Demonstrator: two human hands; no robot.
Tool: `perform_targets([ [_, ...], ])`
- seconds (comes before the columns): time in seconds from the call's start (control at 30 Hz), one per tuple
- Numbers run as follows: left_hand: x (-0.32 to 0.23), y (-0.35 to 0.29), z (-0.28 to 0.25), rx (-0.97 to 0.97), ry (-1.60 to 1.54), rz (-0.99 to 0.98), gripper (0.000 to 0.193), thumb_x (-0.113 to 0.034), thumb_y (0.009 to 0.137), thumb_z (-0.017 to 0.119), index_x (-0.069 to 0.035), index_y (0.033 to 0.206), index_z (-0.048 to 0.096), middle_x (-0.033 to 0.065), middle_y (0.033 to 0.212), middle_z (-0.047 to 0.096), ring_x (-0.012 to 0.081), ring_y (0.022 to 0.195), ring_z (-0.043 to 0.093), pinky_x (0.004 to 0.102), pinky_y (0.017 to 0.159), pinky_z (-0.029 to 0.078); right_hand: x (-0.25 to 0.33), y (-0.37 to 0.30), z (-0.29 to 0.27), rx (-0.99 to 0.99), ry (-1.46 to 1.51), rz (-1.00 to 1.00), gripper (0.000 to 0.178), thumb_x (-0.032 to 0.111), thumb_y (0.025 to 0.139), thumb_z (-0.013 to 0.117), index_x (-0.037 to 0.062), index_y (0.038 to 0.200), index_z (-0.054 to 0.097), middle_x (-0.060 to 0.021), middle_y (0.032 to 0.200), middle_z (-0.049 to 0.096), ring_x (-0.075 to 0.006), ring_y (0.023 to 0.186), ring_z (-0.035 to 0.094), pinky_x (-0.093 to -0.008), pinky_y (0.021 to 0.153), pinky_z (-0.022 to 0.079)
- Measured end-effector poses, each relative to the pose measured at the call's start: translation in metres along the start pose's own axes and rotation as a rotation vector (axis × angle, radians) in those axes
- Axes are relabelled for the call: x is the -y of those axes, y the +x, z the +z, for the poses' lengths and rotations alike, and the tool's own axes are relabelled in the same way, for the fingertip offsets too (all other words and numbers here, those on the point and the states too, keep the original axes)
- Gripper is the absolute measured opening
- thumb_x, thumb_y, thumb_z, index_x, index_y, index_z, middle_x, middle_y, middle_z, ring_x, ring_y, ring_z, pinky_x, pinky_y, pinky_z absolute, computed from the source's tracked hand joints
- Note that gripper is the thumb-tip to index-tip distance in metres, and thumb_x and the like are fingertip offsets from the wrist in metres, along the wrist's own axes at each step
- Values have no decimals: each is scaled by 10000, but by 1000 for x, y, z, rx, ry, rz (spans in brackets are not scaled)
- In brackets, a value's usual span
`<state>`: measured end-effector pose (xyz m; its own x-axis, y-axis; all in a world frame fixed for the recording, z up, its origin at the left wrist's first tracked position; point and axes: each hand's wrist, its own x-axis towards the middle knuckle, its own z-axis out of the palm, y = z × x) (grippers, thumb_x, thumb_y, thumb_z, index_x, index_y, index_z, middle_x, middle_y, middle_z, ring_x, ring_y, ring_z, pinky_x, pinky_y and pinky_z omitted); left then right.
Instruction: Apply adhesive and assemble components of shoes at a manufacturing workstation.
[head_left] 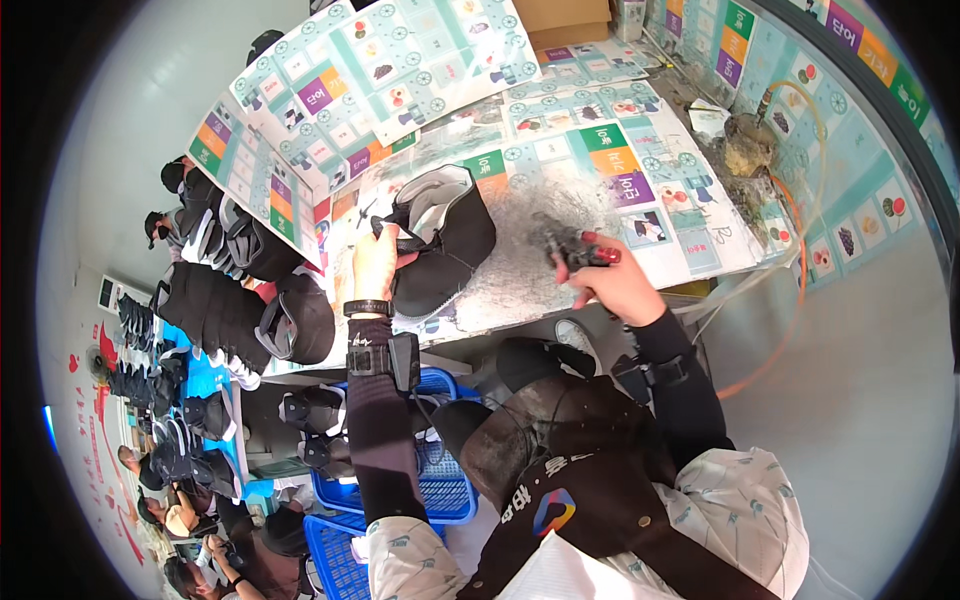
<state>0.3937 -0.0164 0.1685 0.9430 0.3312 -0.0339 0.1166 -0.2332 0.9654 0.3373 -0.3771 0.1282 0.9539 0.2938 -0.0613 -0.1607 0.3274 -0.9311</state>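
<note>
My left hand [375, 262] is closed on the near left edge of a black cap [468, 225], which sits tilted on the table with its pale inside turned up. The cap's rounded brim points toward me. To the right of the cap, over the table's front part, my right hand [622, 285] grips a small black-and-red hand tool [597, 254]. The tool's far end points left toward the cap and blends into dark lint, so its exact kind is hard to make out. A patch of dark thread scraps and lint [560, 215] covers the table between cap and tool.
Printed sheets [645, 255] cover the table, with upright ones [440, 60] at its far left. Stacked black caps [300, 320] stand at the left. Blue baskets [445, 497] sit below. An orange hose [800, 240] hangs at the right. Other people [185, 515] sit far left.
</note>
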Motion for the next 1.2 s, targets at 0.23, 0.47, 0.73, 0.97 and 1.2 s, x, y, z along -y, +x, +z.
perform_targets([
  [0.23, -7, -8, 4, -29, 40, 25, 336, -194, 985, 620, 124, 1093, 620, 167, 1018, 681, 243, 894, 730, 364, 746, 682, -9, -7, 26, 124, -28, -44, 163, -7, 852, 650, -30, 1009, 686, -26, 820, 681, -97, 694, 604, -255, 580, 452],
  [0.47, -12, -13, 5, -12, 71, 30, 385, -221, 1010, 620, 138, 1150, 617, 188, 1052, 695, 250, 888, 741, 352, 736, 679, -17, -15, 23, 0, -157, -71, 124, -3, 832, 665, -27, 953, 676, -19, 743, 632, -93, 636, 542, -271, 607, 439],
  [0.73, -13, -15, 5, -2, 23, 3, 350, -210, 1010, 596, 136, 1038, 642, 178, 940, 686, 261, 657, 737, 345, 603, 642, -24, -17, 18, -24, -246, -56, 89, 35, 807, 654, -27, 871, 661, -57, 698, 613, -107, 627, 554, -289, 612, 442],
  [0.97, -43, -14, -15, 13, 254, 27, 355, -172, 1045, 531, 51, 1308, 613, 136, 1084, 701, 249, 934, 732, 371, 662, 681, -15, -37, 6, -19, -327, -19, 175, 45, 824, 675, -17, 987, 692, -66, 766, 668, -113, 664, 610, -299, 594, 488],
  [1.2, -65, 52, -50, 301, 678, 162, 384, -202, 974, 638, 31, 1279, 659, 167, 1042, 750, 225, 805, 753, 353, 643, 641, -6, -57, 12, 49, -171, -82, 232, -1, 868, 641, -7, 1098, 676, -6, 906, 733, -78, 764, 647, -233, 590, 520],
])
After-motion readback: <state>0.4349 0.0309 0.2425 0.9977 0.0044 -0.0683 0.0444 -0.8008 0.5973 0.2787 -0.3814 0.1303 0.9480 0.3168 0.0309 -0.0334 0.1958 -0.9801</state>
